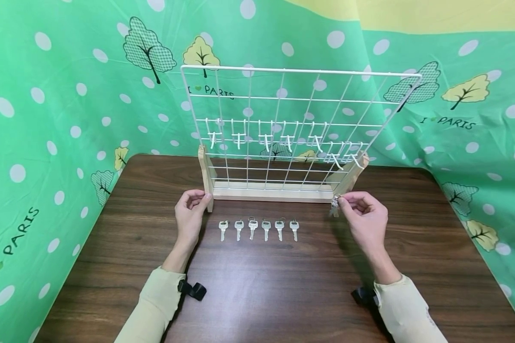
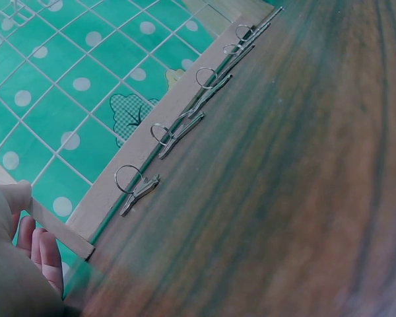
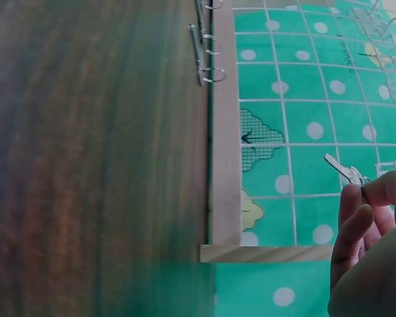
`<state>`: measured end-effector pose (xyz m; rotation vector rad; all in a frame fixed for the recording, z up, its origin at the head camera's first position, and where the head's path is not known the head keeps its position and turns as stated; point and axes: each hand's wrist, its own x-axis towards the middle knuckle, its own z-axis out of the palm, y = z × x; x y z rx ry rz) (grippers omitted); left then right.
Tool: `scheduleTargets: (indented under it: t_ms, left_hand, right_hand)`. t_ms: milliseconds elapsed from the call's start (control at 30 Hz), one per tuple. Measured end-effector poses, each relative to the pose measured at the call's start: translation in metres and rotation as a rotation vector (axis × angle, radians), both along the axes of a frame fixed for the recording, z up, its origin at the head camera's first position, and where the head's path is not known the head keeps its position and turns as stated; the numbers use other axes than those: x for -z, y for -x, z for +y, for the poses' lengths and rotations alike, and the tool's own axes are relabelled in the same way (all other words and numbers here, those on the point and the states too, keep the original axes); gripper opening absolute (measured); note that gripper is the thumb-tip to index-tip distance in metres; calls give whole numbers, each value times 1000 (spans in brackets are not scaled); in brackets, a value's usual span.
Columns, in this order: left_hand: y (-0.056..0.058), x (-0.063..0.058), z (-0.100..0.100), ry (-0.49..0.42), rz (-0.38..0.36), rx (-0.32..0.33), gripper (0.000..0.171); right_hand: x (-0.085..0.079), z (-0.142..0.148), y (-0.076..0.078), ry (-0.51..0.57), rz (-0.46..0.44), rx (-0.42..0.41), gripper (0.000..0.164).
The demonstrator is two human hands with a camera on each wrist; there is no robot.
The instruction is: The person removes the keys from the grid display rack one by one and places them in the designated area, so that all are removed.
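My left hand [image 1: 190, 216] pinches the left wooden side piece [image 1: 205, 176] of a white wire grid rack [image 1: 300, 98], thumb on the near side. In the right hand [image 1: 367, 220], thumb and fingertips pinch a silver key [image 3: 336, 168], held up near the rack's right wooden side piece [image 1: 355, 172]. Several silver keys [image 1: 266, 229] with small rings lie in a row on the table before the rack's wooden base bar [image 1: 272, 194]. White hooks [image 1: 264, 139] hang across the middle of the grid, the two at the right a little lower.
The rack stands on a dark wood-grain table [image 1: 257, 290]. Behind and beside it hangs a green dotted curtain [image 1: 68, 90] printed with trees. Black straps [image 1: 192, 289] are on both wrists.
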<state>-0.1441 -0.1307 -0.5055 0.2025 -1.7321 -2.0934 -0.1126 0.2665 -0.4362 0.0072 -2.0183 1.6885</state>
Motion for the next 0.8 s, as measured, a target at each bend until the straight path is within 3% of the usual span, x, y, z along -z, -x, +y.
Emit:
scheduleTargets:
  t_ms: [500, 800]
  left_hand:
    - [0, 1, 0, -10, 7, 0, 22]
    - [0, 0, 0, -6, -5, 3, 22]
  right_hand:
    - [12, -7, 0, 122, -67, -62, 10]
    - [19, -7, -1, 47, -151, -110, 10]
